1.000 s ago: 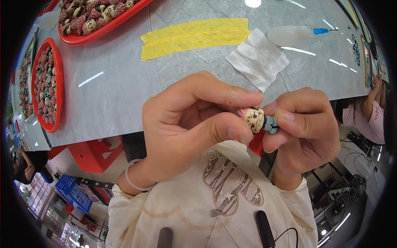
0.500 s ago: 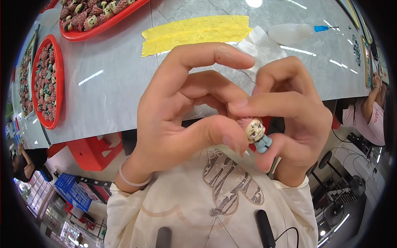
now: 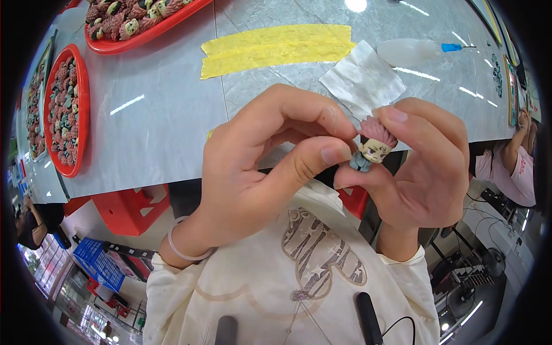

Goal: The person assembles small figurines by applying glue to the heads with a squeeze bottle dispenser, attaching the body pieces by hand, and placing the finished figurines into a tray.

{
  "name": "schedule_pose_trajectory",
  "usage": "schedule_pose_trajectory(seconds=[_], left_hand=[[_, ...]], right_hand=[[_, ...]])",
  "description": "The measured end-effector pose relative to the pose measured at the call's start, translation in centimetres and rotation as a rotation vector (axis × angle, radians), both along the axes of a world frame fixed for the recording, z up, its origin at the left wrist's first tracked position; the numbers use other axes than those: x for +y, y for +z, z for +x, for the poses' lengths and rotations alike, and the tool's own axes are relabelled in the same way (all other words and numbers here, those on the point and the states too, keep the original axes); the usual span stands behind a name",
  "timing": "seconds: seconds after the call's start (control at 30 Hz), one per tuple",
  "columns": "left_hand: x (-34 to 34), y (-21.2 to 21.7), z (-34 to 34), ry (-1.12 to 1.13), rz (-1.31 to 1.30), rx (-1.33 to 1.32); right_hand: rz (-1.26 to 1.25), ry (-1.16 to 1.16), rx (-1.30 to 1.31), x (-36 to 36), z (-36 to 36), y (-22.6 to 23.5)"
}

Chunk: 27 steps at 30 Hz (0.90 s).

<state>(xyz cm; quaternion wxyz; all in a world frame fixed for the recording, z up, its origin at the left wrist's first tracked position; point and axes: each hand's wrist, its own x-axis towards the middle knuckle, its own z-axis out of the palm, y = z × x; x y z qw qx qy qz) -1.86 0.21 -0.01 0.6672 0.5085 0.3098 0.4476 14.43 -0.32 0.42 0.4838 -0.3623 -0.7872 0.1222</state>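
Note:
A small toy figurine with spiky pink hair, a pale face and a blue-grey body is held in front of my chest. My right hand grips it, index finger at the hair and thumb under the body. From the other side, my left hand brings curled fingers and thumb against the figurine's left edge in a pinch; the exact contact is partly hidden. Just beyond the fingers, a white tissue lies on the grey table.
Yellow tape strips lie across the table. Right of them is a clear squeeze bottle with a blue needle tip. Red trays of figurine parts stand at left. A red stool is below the edge; another person sits far right.
The figurine has moved up and turned more upright, its hair now toward my right index fingertip. My left hand has lowered and its fingers have drawn in. More of the tissue shows.

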Motion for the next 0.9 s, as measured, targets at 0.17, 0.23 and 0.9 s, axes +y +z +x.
schedule_pose_trajectory(seconds=[0.17,0.23,0.9], left_hand=[[-0.3,0.2,-0.1,0.027,-0.132,-0.124],[-0.2,0.4,-1.0,-0.009,-0.098,-0.137],[7.9,2.2,-19.8,0.604,0.574,1.512]], right_hand=[[-0.011,0.026,0.079,-0.1,-1.6,0.3],[0.009,-0.064,-0.178,-0.3,-2.2,1.1],[-0.187,-0.304,-0.011,-0.4,4.0,2.3]])
